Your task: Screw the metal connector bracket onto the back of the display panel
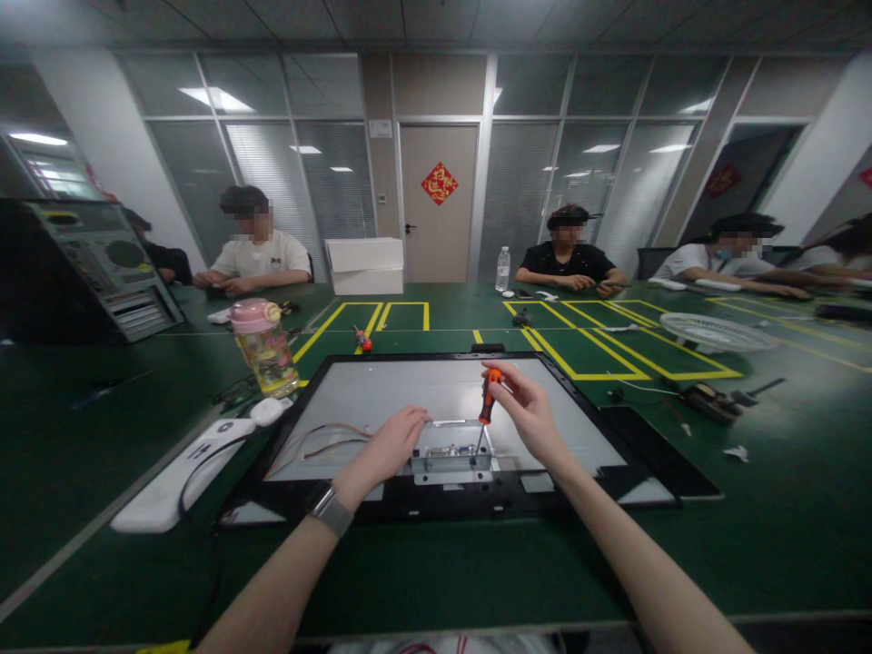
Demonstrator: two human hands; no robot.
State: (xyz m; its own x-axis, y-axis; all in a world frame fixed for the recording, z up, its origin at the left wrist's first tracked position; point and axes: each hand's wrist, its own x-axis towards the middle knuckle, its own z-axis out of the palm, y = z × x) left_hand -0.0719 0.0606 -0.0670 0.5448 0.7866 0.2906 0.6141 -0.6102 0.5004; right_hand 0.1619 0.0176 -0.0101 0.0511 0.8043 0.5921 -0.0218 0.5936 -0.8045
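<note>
Pink-lid bottle (264, 347), white power strip (178, 474) left of monitor panel (381, 391); fan grille (718, 331) far right; people seated opposite. Green table (749, 509), yellow lines; glass-walled office. Panel flat, centre; metal bracket (453, 457) at near edge. Right hand (528, 413) grip pinching orange screwdriver (486, 404), tip on bracket. Left hand (388, 448) grip loosely curled, empty, at bracket's left edge.

Green table (436, 563), opened monitor (381, 391), pink bottle (264, 347), fan grille (718, 331)

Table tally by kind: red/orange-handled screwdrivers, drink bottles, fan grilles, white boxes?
Screwdrivers: 2, held screwdriver in right hand, loose screwdriver
Drink bottles: 2, pink-lidded bottle, clear bottle
Fan grille: 1
White box: 1
Total: 6
</note>
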